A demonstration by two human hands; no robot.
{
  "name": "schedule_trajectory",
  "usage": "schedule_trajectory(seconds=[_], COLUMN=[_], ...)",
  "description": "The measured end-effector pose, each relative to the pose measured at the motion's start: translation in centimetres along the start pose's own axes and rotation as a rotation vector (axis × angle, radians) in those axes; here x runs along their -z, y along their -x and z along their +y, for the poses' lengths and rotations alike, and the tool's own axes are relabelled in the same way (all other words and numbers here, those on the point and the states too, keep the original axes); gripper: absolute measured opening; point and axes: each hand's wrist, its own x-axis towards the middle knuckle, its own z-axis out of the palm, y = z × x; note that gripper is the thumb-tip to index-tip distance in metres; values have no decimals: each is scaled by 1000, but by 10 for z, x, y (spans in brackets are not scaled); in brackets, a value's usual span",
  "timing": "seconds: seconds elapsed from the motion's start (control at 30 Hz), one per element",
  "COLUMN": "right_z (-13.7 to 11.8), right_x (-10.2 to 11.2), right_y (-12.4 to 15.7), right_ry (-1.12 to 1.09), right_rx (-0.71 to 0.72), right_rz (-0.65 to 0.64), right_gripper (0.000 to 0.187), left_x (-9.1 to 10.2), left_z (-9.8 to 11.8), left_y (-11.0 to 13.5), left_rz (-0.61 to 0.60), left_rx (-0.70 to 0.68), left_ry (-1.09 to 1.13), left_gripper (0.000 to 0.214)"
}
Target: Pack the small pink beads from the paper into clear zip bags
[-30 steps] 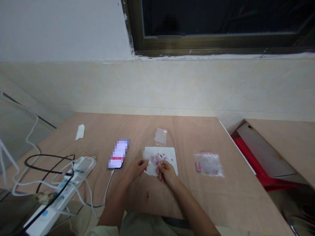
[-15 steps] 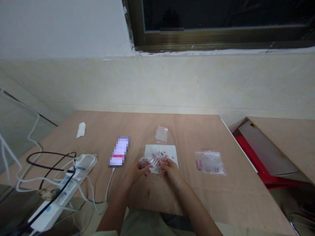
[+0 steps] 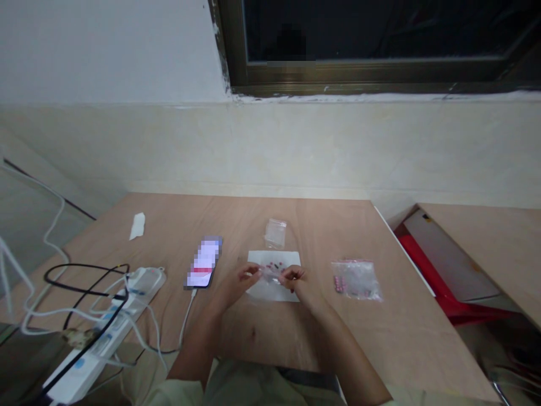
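Both hands are raised just above a white paper sheet [image 3: 273,294] on the wooden table [image 3: 321,332]. My left hand [image 3: 236,285] and my right hand [image 3: 295,278] pinch opposite sides of a small clear plastic bag [image 3: 270,274]. Small pink pills [image 3: 274,265] lie on the paper's far part, some partly hidden behind the bag. Beyond the paper lies a small clear zip bag [image 3: 275,233]. To the right rests a larger zip bag [image 3: 357,280] holding pink pills.
A smartphone [image 3: 203,262] with a pixelated screen lies left of the paper, its white cable running off the table's near edge. Further left are a white power strip [image 3: 143,285], tangled cables and a tissue [image 3: 137,226]. A red object sits beyond the right table edge.
My hands have drawn apart and risen slightly from the paper, with the small bag held between them. More of the paper and its pills now shows.
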Motion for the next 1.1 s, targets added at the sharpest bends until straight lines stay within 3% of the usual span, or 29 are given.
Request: schedule_trajectory(seconds=[0.23,0.37,0.57,0.67,0.83,1.1], right_z=[-9,-6,-10,-5,6,-6], right_x=[-2,-10,-19,-18,-11,-14], right_y=[-7,-6,5,6,5,-1], right_ry=[129,108,248,155,-58,-75], right_rx=[159,149,189,162,85,111], right_rz=[14,32,111,71,72,58], right_gripper=[20,23,21,24,32,31], left_x=[-3,-9,-13,-13,-10,-5], left_z=[14,17,17,15,12,15], left_y=[-16,-10,1,4,7,-4], left_rz=[47,-10,-79,-42,-82,-9], left_rx=[-133,-165,-153,-140,-117,-96], left_ry=[-185,-182,-147,-150,-154,-164], left_gripper=[19,21,23,23,26,23])
